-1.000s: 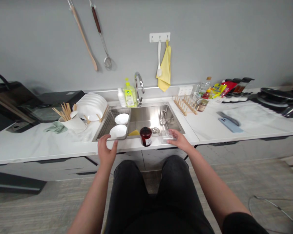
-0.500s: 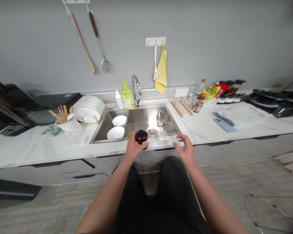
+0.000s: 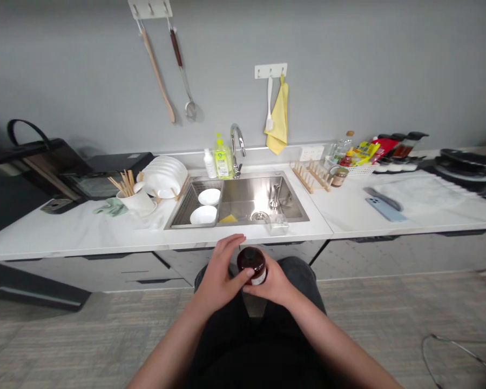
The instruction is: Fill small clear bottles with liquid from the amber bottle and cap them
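Observation:
A dark red glass jar with a dark lid and a white label is held over my lap, just in front of the counter's edge. My right hand is wrapped round the jar's right side, fingers partly hidden behind it. At the jar's left, my left hand has its fingers stretched out and apart from the glass, while its thumb lies against the near side. Behind the jar, a clear plastic box rests by the sink's front rim.
White bowls sit in the drain basket of the steel sink, below a faucet. Left are plates and a white pot of chopsticks. Right are a wooden rack, another jar and a blue phone.
The jar has come off the counter's edge toward my body. My right hand has moved left and taken hold of it; my left fingers have loosened and straightened.

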{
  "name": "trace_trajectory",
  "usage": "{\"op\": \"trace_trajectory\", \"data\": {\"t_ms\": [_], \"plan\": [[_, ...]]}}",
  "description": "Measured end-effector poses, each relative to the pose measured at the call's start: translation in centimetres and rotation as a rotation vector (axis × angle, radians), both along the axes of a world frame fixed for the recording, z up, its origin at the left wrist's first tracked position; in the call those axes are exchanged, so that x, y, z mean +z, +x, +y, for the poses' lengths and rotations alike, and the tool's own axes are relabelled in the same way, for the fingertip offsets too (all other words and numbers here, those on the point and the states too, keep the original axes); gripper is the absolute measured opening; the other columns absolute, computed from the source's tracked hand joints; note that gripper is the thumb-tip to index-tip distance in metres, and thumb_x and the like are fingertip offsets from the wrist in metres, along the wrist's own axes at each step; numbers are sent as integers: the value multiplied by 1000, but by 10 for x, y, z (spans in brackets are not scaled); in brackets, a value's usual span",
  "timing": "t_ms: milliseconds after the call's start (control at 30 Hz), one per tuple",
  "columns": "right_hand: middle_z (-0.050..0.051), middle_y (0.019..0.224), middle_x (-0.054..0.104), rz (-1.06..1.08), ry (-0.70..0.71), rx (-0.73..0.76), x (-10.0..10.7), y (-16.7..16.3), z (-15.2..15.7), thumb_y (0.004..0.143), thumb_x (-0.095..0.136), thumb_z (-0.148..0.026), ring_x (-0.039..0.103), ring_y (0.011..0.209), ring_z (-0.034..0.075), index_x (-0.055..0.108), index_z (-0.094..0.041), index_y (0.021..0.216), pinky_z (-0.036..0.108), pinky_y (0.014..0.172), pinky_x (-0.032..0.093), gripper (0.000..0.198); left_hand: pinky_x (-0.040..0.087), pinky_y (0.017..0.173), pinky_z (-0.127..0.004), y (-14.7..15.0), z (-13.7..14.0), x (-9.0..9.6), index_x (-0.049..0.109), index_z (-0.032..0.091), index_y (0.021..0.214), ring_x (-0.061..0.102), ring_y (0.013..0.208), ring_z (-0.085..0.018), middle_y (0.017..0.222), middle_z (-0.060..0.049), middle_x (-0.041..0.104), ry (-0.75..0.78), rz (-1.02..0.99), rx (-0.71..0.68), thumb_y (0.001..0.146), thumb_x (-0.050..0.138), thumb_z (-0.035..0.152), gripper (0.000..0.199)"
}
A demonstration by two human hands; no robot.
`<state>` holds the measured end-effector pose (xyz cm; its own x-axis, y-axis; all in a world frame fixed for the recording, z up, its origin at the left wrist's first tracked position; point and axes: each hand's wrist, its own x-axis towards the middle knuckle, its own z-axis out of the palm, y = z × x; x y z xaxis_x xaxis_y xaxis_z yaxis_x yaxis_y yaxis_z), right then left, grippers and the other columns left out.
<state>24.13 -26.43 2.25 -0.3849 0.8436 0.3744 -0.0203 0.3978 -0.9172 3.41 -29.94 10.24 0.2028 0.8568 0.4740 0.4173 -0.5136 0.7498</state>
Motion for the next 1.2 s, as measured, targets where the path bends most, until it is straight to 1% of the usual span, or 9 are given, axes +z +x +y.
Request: {"op": "trace_trajectory", "data": {"t_ms": [67, 167, 367, 600, 700, 833, 900, 1033, 1200], "plan": [[13, 143, 82, -6, -28, 36, 8, 4, -6, 71, 107, -35, 79, 131, 37, 71, -25, 148, 54, 120, 61, 86, 57, 126, -52, -9, 0, 15, 65, 30, 166, 69, 150, -33, 162, -15, 72, -45, -50, -98, 110, 75, 40, 58], [13, 147, 80, 13, -29, 31, 14, 9, -13, 70, 109, -38, 78, 134, 37, 70, -24, 149, 53, 122, 58, 89, 59, 124, -48, -12, 2, 28, 79, 28, 150, 79, 135, -30, 144, -10, 84, -116, -79, -182, 113, 71, 40, 39], [8, 124, 86, -61, -41, -6, 19, 16, -27, 69, 107, -35, 83, 113, 34, 75, -23, 135, 48, 105, 65, 75, 57, 128, -49, 2, -1, 26, 84, 27, 144, 79, 138, -29, 145, -9, 84, -170, -107, -275, 113, 71, 37, 36], [7, 121, 86, -157, 29, -151, 24, 10, -39, 65, 105, -30, 84, 106, 32, 75, -24, 132, 44, 96, 66, 74, 66, 100, -40, 25, -8, 17, 87, 23, 106, 81, 104, -26, 108, -9, 85, -85, -202, -7, 84, 95, 24, 24], [8, 120, 87, -193, 36, -154, 25, 9, -42, 65, 105, -31, 84, 104, 34, 76, -25, 130, 45, 95, 67, 72, 66, 104, -42, 26, -15, 19, 82, 24, 119, 79, 114, -28, 124, -10, 81, -47, -180, 29, 80, 96, 25, 41], [8, 122, 87, -189, 59, -164, 24, 11, -44, 65, 106, -32, 84, 105, 35, 76, -25, 131, 45, 95, 67, 73, 61, 122, -50, 15, -21, 20, 68, 27, 158, 77, 137, -33, 147, -15, 80, -128, -185, -210, 99, 85, 36, 61], [7, 118, 87, -207, 63, -168, 25, 11, -45, 65, 106, -33, 84, 102, 34, 76, -25, 129, 45, 94, 67, 71, 61, 122, -52, 13, -21, 19, 71, 26, 152, 80, 132, -32, 133, -13, 86, -143, -192, -206, 103, 80, 36, 50], [7, 118, 87, -225, 62, -154, 29, 8, -47, 64, 105, -30, 84, 104, 34, 76, -24, 128, 45, 95, 66, 71, 64, 112, -48, 20, -18, 24, 81, 24, 112, 82, 115, -31, 118, -10, 86, -54, -125, 13, 88, 91, 31, 27], [6, 114, 87, -236, 62, -161, 27, 12, -46, 64, 105, -30, 83, 98, 32, 76, -25, 126, 44, 92, 66, 69, 56, 126, -50, 19, -21, 37, 77, 27, 142, 78, 136, -31, 136, -11, 86, -85, -96, -197, 105, 75, 33, 38]]}}
